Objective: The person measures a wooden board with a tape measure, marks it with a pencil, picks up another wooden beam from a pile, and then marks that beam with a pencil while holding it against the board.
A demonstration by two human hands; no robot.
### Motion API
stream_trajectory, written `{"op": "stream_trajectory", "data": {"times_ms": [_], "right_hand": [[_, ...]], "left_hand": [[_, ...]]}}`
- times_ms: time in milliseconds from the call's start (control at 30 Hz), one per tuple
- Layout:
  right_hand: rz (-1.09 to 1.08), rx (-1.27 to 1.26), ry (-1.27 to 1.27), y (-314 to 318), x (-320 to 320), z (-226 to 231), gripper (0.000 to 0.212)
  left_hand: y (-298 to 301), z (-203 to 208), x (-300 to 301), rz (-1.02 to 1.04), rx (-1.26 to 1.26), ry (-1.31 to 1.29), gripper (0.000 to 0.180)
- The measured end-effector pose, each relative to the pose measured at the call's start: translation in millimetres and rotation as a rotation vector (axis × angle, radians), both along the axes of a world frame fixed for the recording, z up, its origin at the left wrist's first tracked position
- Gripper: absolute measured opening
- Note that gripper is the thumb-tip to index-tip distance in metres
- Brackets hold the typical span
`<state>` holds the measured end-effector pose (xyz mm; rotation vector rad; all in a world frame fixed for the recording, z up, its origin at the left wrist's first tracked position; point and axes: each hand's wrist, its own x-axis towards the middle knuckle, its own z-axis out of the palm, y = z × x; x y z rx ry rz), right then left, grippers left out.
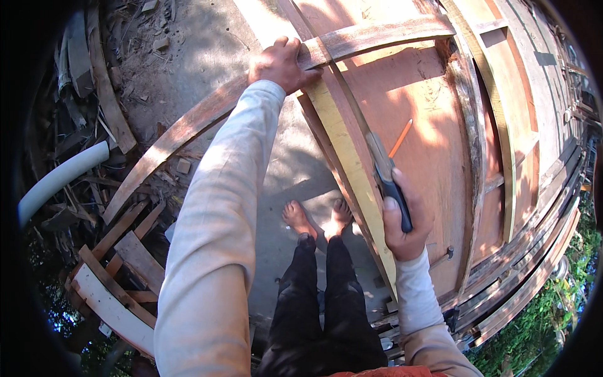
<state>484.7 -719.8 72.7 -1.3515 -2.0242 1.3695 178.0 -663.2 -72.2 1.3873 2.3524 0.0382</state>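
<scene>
A long reddish-brown wooden plank [383, 39] lies across a timber frame, its near end reaching down to the left. My left hand [284, 66] is closed on this plank, thumb against its near edge beside the saw. My right hand [408, 220] grips the dark handle of a hand saw [378, 154]. The narrow blade runs up and away to the plank, crossing it just right of my left hand. How deep the teeth sit in the wood I cannot tell. An orange pencil [401, 138] lies on the plywood panel [427, 163] near the saw handle.
A hammer [443, 256] rests on the panel, right of my right forearm. Yellowish frame timber [342, 141] runs beside my bare feet [300, 218] on the concrete floor [276, 163]. Scrap wood [141, 264] and a pale curved pipe [63, 179] are at the left; stacked boards [527, 289] lie right.
</scene>
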Motion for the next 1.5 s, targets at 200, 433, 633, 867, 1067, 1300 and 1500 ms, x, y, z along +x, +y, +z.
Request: {"op": "stream_trajectory", "data": {"times_ms": [200,433,633,867,1067,1300,1500], "right_hand": [[0.097,0.057,-0.013,-49.6,76.7,17.8,0.042],[0.113,0.204,0.008,-4.5,3.3,-20.9,0.041],[0.119,0.051,-0.028,-51.0,76.6,12.3,0.042],[0.086,0.052,-0.006,-8.2,-8.7,-7.2,0.045],[0.154,0.113,-0.023,-64.4,93.9,28.3,0.042],[0.051,0.147,0.109,-8.6,-13.7,-25.8,0.043],[0.096,0.176,0.045,-7.1,-1.5,-34.2,0.042]], "left_hand": [[-27.4,-7.0,-18.4,0.008,-0.065,-0.004,0.078],[-16.6,-2.8,-13.3,0.003,-0.024,-0.007,0.077],[-28.2,1.7,-20.1,0.057,-0.103,-0.021,0.077],[-20.0,-8.8,-19.7,0.004,-0.049,-0.053,0.074],[-19.3,13.0,-17.7,0.038,-0.127,-0.061,0.080],[-11.6,20.8,-19.5,0.026,-0.065,-0.080,0.082],[-58.6,-9.5,-4.1,0.054,-0.081,0.165,0.085]]}}
